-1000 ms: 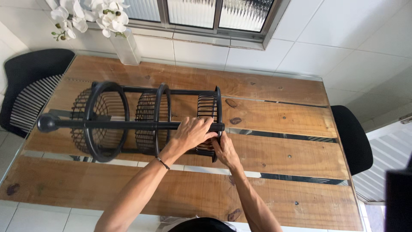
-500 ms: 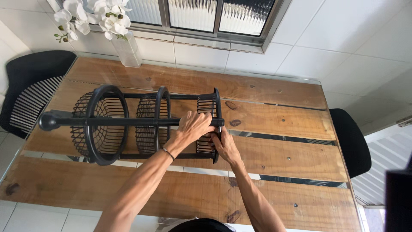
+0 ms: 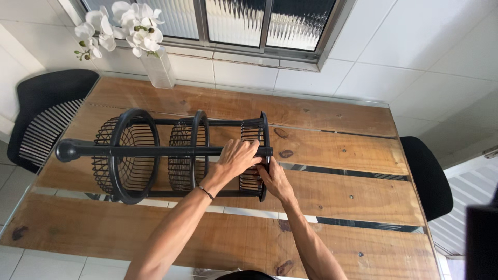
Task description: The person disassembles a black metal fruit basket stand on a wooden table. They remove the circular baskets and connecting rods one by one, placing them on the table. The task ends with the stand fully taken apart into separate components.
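While a black 3-tier wire basket stand lies sideways on the wooden table, left hand fingers curl around its central pole; right hand grips the end basket's rim.

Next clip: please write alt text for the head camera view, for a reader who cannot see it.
Two bare hands work at one end of a black three-tier wire basket rack lying on its side on a wooden table: the left hand grips its centre pole, the right hand touches the end basket. A vase of white orchids stands by the window; black chairs flank the table.
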